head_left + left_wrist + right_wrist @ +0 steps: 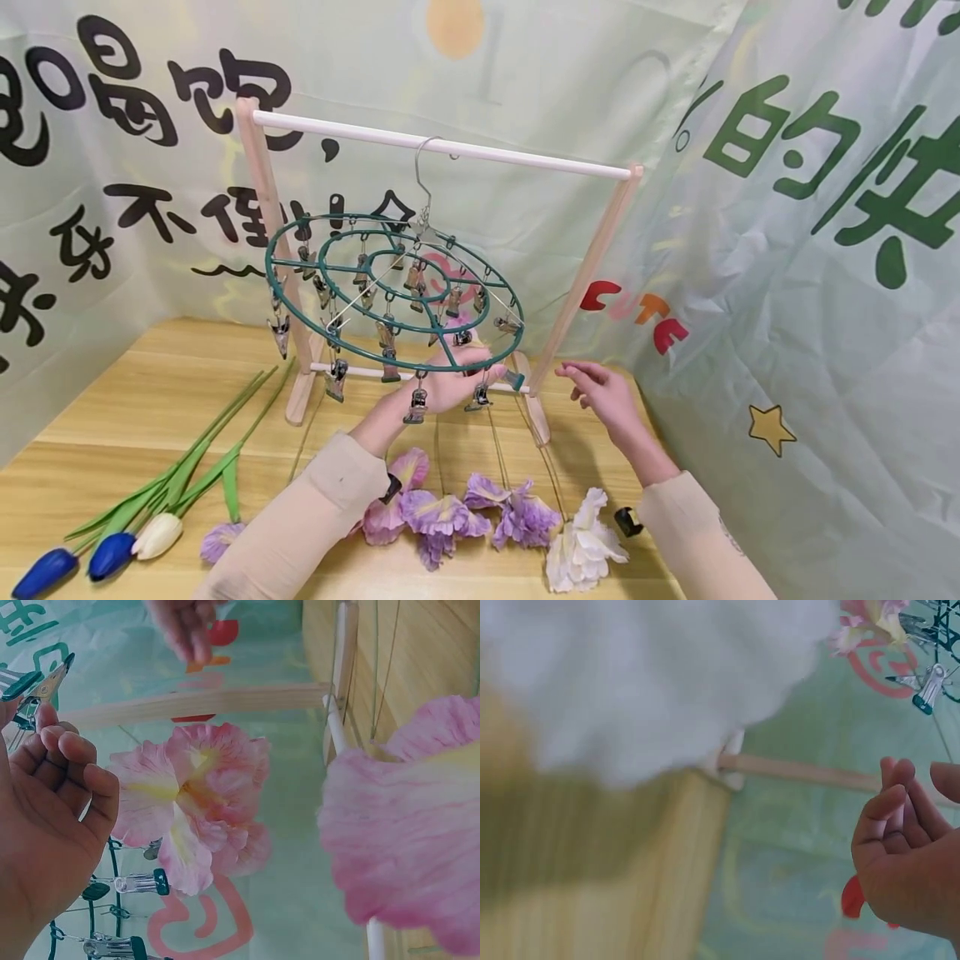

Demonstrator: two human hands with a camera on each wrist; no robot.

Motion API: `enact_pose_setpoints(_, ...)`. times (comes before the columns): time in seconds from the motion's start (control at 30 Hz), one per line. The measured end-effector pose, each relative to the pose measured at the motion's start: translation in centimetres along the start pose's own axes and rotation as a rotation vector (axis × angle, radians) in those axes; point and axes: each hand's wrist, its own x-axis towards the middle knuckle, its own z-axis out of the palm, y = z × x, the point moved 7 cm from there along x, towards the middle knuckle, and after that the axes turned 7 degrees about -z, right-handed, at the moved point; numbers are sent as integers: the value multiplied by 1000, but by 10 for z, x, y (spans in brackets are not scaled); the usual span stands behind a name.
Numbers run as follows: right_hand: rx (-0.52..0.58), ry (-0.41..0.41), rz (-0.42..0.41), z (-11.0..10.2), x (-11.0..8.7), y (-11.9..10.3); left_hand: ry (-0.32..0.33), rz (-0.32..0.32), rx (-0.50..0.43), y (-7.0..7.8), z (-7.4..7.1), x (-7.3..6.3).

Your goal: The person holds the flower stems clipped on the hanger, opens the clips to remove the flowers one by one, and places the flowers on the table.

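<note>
A round green hanger (pixel 296 321) with several dangling clips hangs by its metal hook (pixel 420 171) from a white bar (pixel 345 129). My left hand (pixel 450 383) is under its near right rim. In the left wrist view, the left hand's thumb and finger pinch a metal clip (pixel 51 684) with teal tips. A pink artificial flower (pixel 217 802) hangs among the clips just beyond that hand; the hanger mostly hides it in the head view. To the right, near the rack's post, my right hand (pixel 603 400) is raised with loosely bent fingers and holds nothing.
The rack's wooden post (pixel 588 275) stands between the hands. On the wooden table (pixel 150 367) lie purple flowers (pixel 442 517), a pink flower (pixel 386 512), a white flower (pixel 585 546), and blue tulips (pixel 112 554) with a white tulip (pixel 157 535). Printed cloth surrounds the table.
</note>
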Motion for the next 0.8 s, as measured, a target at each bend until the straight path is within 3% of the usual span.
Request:
enact_pose_setpoints(0.2,106,24,-6,18,20,-18,-28,1,-32,-2,2,-4)
enact_pose_setpoints(0.57,268,67,17,40,40,-35,5,77,35,7,-3,-13)
enact_pose_setpoints(0.8,338,70,14,52,40,-45,-14,30,65,3,-3,-18)
